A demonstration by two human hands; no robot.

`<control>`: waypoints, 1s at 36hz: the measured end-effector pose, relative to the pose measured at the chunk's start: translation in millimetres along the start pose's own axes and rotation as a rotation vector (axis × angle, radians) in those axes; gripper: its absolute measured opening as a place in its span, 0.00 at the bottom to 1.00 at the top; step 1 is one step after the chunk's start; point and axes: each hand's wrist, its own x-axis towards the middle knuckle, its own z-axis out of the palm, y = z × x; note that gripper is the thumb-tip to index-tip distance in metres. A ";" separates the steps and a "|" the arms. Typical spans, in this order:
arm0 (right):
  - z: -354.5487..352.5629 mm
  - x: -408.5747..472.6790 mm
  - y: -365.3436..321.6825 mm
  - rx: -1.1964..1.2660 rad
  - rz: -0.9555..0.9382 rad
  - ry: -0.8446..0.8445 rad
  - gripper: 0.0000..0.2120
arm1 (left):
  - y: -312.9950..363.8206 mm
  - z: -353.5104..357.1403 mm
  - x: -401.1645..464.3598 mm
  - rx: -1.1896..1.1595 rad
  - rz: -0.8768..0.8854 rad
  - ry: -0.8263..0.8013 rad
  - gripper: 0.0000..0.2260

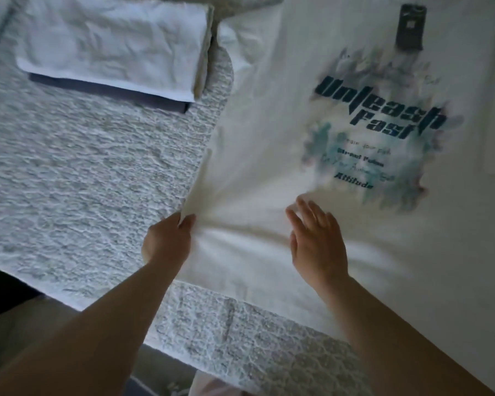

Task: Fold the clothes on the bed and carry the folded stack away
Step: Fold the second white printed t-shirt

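Head view: white printed T-shirt [269, 132], seemingly flat

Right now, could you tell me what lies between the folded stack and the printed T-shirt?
Only bare textured bedspread separates folded stack from T-shirt, per the head view.

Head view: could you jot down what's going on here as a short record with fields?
surface: bed with a textured cover
garment being worked: white T-shirt, spread flat, print facing up
left hand: pinches the T-shirt's side edge
right hand: fingers straight, flat on the T-shirt, blurred
already folded: stack at far left, white piece over a dark one
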 end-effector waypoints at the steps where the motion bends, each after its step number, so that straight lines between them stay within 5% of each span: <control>1: 0.4 1.0 -4.3 -0.002 -0.002 0.003 0.24 | -5.4 -0.8 -0.8 0.027 -0.004 -0.008 0.16; 7: 3.2 12.6 -20.8 0.044 0.043 0.000 0.24 | 0.9 -1.8 6.4 0.155 0.097 -0.010 0.18; 13: 1.6 16.6 -23.4 0.028 0.061 -0.038 0.27 | 23.3 -7.9 24.0 -0.131 0.205 -0.008 0.14; 19: -1.3 5.1 -22.1 0.068 0.018 -0.090 0.27 | 31.1 -13.6 18.2 -0.177 0.297 -0.070 0.10; 26: -3.0 -7.5 -19.4 0.270 -0.006 -0.087 0.24 | 36.6 -10.9 -19.1 0.038 0.583 -0.287 0.27; 32: -22.6 0.2 -16.0 0.984 0.368 -0.051 0.14 | 78.0 8.7 -68.9 0.188 0.716 -0.247 0.27; 36: -26.5 6.2 -4.3 0.955 0.507 -0.098 0.16 | 89.9 37.3 -86.0 0.332 0.697 -0.327 0.29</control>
